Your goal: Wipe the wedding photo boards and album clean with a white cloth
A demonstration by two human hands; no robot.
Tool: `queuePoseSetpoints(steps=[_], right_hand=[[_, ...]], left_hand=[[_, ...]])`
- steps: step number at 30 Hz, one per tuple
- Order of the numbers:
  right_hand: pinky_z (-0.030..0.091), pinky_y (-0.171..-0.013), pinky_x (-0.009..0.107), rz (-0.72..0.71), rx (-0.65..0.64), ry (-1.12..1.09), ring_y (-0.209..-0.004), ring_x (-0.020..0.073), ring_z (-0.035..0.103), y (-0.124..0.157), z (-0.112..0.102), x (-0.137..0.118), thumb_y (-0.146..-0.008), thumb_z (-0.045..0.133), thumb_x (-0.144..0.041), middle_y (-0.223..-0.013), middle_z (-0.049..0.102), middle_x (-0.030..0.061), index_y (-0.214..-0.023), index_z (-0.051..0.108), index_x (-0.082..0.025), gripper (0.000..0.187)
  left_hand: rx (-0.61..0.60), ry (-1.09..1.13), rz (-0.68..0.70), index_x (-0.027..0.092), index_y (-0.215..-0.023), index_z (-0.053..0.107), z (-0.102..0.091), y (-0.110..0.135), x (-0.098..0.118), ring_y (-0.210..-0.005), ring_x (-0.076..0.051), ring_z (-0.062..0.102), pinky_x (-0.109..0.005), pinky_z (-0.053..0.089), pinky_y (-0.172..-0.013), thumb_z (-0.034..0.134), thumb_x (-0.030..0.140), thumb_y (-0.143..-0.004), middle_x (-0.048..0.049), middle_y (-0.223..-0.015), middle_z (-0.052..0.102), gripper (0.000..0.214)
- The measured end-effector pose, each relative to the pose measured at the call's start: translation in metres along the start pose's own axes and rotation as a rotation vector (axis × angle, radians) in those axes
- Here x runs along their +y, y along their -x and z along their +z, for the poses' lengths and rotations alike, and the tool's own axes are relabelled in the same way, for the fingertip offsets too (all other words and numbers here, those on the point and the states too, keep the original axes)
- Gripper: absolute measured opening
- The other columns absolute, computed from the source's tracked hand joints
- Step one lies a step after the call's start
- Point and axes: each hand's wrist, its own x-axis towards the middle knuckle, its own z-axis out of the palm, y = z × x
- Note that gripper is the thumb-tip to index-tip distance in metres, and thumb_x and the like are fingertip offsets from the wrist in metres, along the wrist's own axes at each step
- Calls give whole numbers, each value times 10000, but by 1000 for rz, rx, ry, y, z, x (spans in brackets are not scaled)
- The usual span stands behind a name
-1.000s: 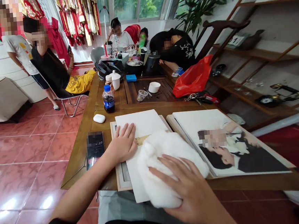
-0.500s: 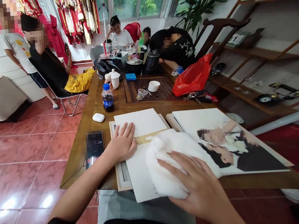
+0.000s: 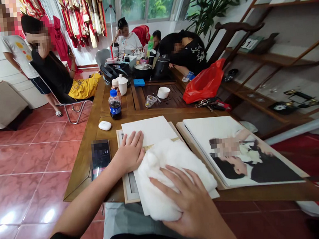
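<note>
My left hand [image 3: 130, 150] lies flat on the left part of a white card sheet [image 3: 146, 129], fingers stretched out. A thick, soft white cloth [image 3: 151, 183], bunched up, covers most of the sheet's near half. Over it my right hand [image 3: 187, 200] is spread and curved, gripping the cloth and pressing it down. Under the sheet shows the edge of a light-framed panel [image 3: 131, 194]. An open photo album [image 3: 202, 130] with a large picture of people lies just to the right; the cloth hides part of a golden strip on the sheet.
A phone [image 3: 101, 160], a white earbud case [image 3: 105, 125] and a cola bottle [image 3: 115, 106] stand left on the wooden table [image 3: 83, 178]. Farther back are a white bowl [image 3: 163, 92], a red plastic bag [image 3: 206, 83] and keys. Several people sit or stand beyond.
My right hand has moved the cloth left across the sheet, off the album's edge. The left hand stays in place.
</note>
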Motion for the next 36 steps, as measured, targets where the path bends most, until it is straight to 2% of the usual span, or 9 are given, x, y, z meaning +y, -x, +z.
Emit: queuePoseSetpoints(steps=[3,6,9,15,19,22,31,36], right_hand=[[224,-1077,539,-26,-6,-35,-1285,371,469,-6,4,-11,-671,695,-486,-1374,577,138,-1407,528,-259,788],[230,-1083,529,-22,-14,-45,-1285,363,479,-5,5,-11,-683,697,-493,-1379,581,126,-1407,534,-265,776],[273,-1065,519,14,-7,-14,-1276,367,496,2,2,0,-706,689,-460,-1390,565,134,-1400,548,-255,736],[374,-969,496,125,19,153,-1218,366,548,29,-5,39,-803,639,-390,-1391,546,165,-1431,514,-226,662],[380,-951,483,140,22,204,-1216,363,547,38,-6,48,-822,630,-411,-1392,536,163,-1447,494,-225,666],[358,-970,504,126,21,189,-1234,376,530,32,-5,39,-813,631,-413,-1386,533,171,-1430,507,-222,658],[262,-1061,554,59,-1,11,-1278,388,480,-3,7,-8,-718,676,-463,-1393,554,145,-1417,524,-266,741],[250,-1079,539,48,-16,-24,-1286,375,481,-6,8,-12,-700,684,-463,-1399,566,126,-1418,521,-285,757]], left_hand=[[-5,-43,10,88,-1587,260,2,-1,-1,-1550,-294,197,-522,216,-1244,216,340,-1073,-119,-1658,260,574],[-16,-50,13,76,-1588,253,2,0,-2,-1551,-298,190,-528,218,-1243,196,351,-1080,-124,-1660,249,580],[-4,-8,7,62,-1579,273,1,1,-1,-1548,-305,199,-540,215,-1244,186,376,-1075,-137,-1657,246,600],[9,54,-5,72,-1576,279,1,1,0,-1548,-303,199,-530,186,-1250,203,373,-1060,-141,-1650,271,602],[17,56,-9,85,-1574,282,1,0,0,-1547,-301,203,-528,187,-1247,203,372,-1058,-133,-1648,284,596],[6,52,-15,68,-1570,288,0,1,1,-1546,-303,207,-516,189,-1250,214,362,-1056,-137,-1650,278,597],[-20,-9,1,54,-1576,278,-3,0,1,-1545,-315,204,-540,214,-1243,184,367,-1077,-136,-1657,244,596],[-32,-29,-3,63,-1581,264,-2,-1,1,-1549,-314,189,-540,210,-1242,165,376,-1083,-129,-1662,235,597]])
